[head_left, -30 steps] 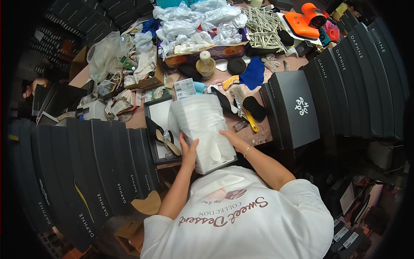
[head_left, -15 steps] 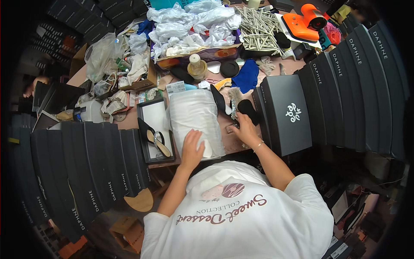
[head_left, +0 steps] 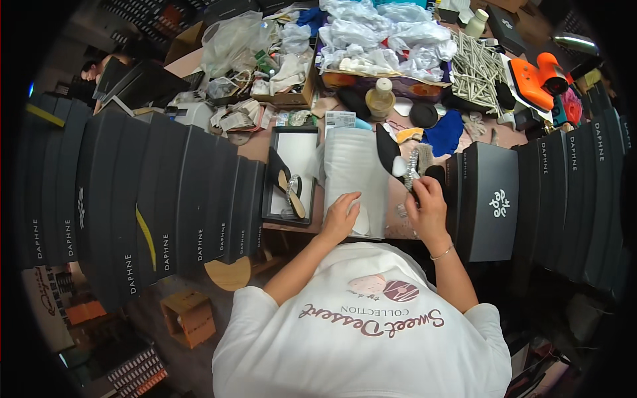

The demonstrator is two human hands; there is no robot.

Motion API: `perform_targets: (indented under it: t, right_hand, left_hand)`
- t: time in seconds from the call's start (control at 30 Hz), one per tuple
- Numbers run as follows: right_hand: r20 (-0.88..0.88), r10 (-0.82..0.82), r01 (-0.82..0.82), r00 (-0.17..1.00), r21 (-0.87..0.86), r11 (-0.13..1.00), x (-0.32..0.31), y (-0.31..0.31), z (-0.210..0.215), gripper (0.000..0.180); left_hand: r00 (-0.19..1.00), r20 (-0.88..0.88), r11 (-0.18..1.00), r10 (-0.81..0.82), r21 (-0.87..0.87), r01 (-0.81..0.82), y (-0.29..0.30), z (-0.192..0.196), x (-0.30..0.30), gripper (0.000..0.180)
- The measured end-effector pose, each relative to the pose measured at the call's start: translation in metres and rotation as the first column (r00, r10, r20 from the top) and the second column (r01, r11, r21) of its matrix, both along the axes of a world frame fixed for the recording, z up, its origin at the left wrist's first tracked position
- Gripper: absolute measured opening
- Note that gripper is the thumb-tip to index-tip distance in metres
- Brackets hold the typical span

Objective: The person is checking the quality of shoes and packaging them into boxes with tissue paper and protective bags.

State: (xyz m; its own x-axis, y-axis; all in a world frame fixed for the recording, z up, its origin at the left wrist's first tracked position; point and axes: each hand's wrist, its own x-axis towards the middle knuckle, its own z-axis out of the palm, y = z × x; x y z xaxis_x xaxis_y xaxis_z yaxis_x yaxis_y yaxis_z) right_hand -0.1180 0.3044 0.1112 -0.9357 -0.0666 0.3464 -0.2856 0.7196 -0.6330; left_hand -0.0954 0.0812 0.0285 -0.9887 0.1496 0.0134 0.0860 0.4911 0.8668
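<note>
A black sandal point(head_left: 406, 166) is gripped by the right hand point(head_left: 428, 202), while white foam sheets point(head_left: 355, 176), at nine o'clock from it, are pressed flat by the open left hand point(head_left: 342, 215).

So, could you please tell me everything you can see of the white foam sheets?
The foam sheets are a stack of thin, white, soft-looking rectangles lying flat on the table, right of the open box. The left hand presses on the near end. A black shoe overlaps the right edge, beside the right hand.
</note>
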Motion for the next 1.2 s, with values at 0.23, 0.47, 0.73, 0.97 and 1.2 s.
perform_targets:
  t: [0.23,0.47,0.73,0.97,1.2]
  right_hand:
    - [0.019,0.164,-0.139,0.986,0.636,0.759,-0.02,-0.091,-0.103,0.023]
    - [0.417,0.232,-0.402,0.879,0.383,0.832,0.013,-0.11,-0.086,0.009]
    - [0.541,0.116,-0.478,0.833,0.597,0.644,0.025,-0.123,-0.113,0.008]
    - [0.586,0.174,-0.557,0.791,0.574,0.6,0.019,-0.1,-0.132,0.011]
    - [0.64,0.305,-0.68,0.705,0.49,0.545,0.011,-0.098,-0.124,0.009]
  left_hand:
    - [0.791,0.583,0.883,-0.185,0.452,-0.127,-0.053,-0.011,-0.021,0.032]
    - [0.908,0.42,0.857,-0.016,0.473,-0.204,-0.077,-0.013,-0.018,0.028]
    - [0.853,-0.108,0.86,0.51,0.061,-0.507,-0.154,-0.042,-0.026,0.047]
    - [0.628,0.442,0.736,0.641,-0.119,-0.667,-0.168,-0.105,-0.043,0.072]
    - [0.619,0.783,0.474,-0.053,0.566,-0.675,-0.177,-0.056,-0.034,0.036]
